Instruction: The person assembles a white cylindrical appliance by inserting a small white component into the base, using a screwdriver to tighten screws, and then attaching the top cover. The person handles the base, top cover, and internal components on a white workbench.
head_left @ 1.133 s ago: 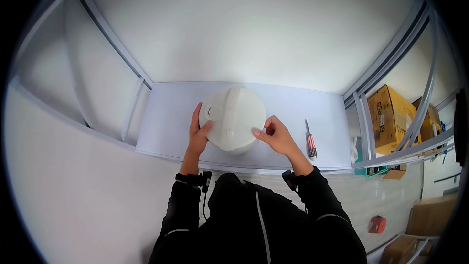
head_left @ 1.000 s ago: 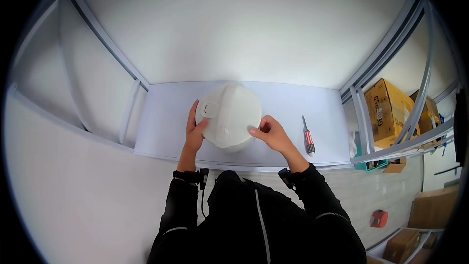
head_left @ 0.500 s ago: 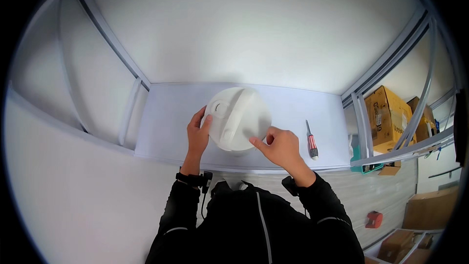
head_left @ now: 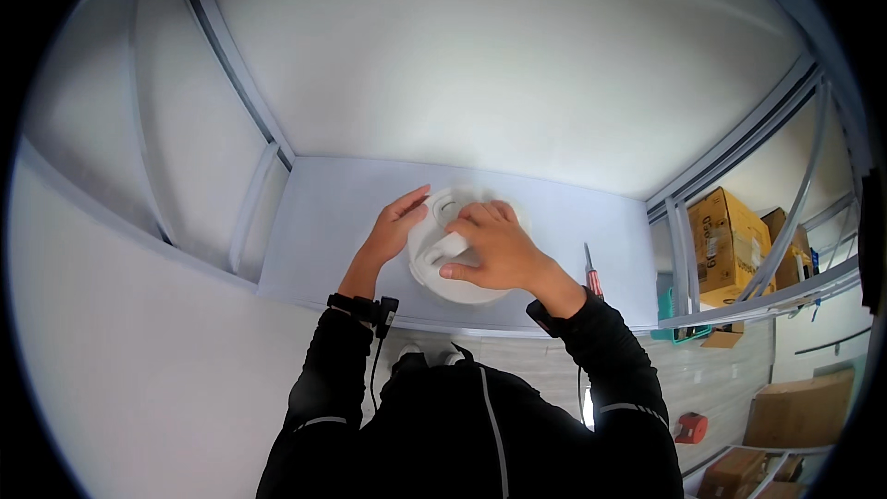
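A round white appliance (head_left: pixel 473 292) with a raised bar-like handle (head_left: pixel 442 249) across its top is on the white table. What kind of appliance it is, I cannot make out. My right hand (head_left: pixel 504 248) reaches over it and grips the handle, fingers curled on the far side and thumb on the near side, hiding much of the top. At its left rim my left hand (head_left: pixel 393 229) is held open with fingers stretched forward. Whether those fingertips touch the rim is unclear.
A red and black screwdriver (head_left: pixel 592 277) lies to the right, partly covered by my right sleeve. The white table (head_left: pixel 314 231) meets a wall behind and metal frames at both sides. Cardboard boxes (head_left: pixel 725 245) and a teal bin (head_left: pixel 679 328) stand beyond the right frame.
My right hand has moved from the appliance's right rim onto its handle. The left hand's fingers have come off the side and straightened. The appliance sits slightly farther right and is turned a little.
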Demonstrator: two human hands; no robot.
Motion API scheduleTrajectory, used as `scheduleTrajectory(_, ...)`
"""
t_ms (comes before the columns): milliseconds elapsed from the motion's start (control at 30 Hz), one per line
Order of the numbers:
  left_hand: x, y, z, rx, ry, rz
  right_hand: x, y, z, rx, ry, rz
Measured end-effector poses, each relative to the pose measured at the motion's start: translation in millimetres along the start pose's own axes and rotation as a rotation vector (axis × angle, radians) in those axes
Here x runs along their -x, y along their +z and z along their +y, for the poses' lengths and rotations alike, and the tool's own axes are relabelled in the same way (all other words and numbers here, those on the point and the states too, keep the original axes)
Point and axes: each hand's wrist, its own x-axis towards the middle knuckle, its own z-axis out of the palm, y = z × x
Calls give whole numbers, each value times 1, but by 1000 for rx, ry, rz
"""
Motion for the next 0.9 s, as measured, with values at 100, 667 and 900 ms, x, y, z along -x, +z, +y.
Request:
scheduleTrajectory(100, -3, 0, 3, -23, -8, -33, -2, 10, -4, 15, 111, -61)
scheduleTrajectory(667, 66, 0, -21, -211, 401, -157, -24, 25, -27, 208, 261, -51)
scheduleTrajectory(900, 61, -10, -26, -348, 400, -223, -27, 24, -24, 169, 260, -84)
